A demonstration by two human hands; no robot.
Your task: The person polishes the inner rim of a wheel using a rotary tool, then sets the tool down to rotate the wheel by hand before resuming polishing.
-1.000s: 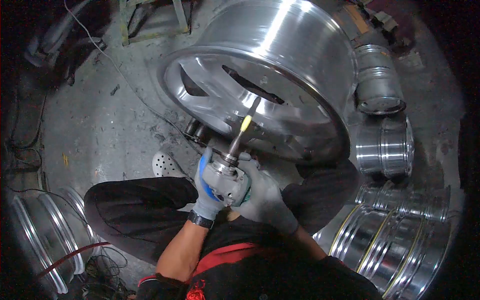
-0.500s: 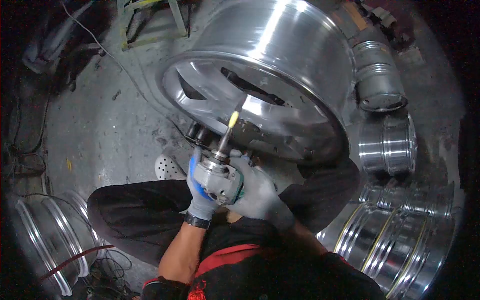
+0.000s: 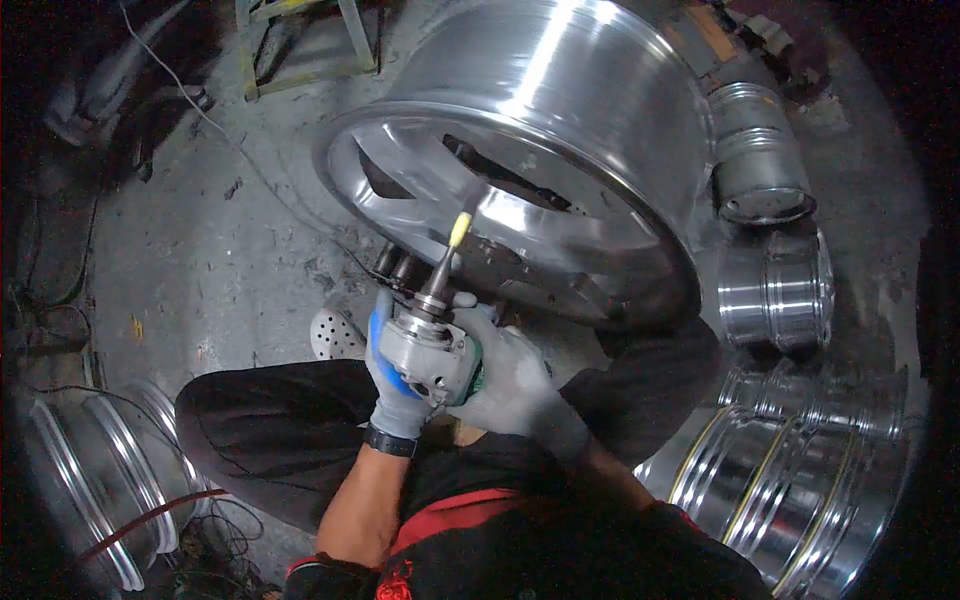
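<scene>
Both hands wear grey gloves and grip one angle grinder (image 3: 428, 357) with a metal head and a green body. My left hand (image 3: 392, 368) wraps around its left side; a dark band circles that wrist. On the right, my right hand (image 3: 505, 375) closes around the green body. A long spindle with a yellow collar (image 3: 460, 230) points up from the grinder, its blurred tip over a spoke of the wheel rim (image 3: 620, 95). That large, shiny metal rim lies tilted in front of me, its spoked face toward me and its lower edge by my right knee.
More metal rims (image 3: 770, 290) stand along the right, and several (image 3: 790, 490) lie at lower right. Others (image 3: 110, 470) sit at lower left near a red hose (image 3: 150, 520). A cable (image 3: 235, 145) crosses the floor. A yellowish stand (image 3: 310, 75) is at the back.
The grinder and both hands have shifted slightly left, and the tool's tip has moved a little left across the spoke. The rim stays in place.
</scene>
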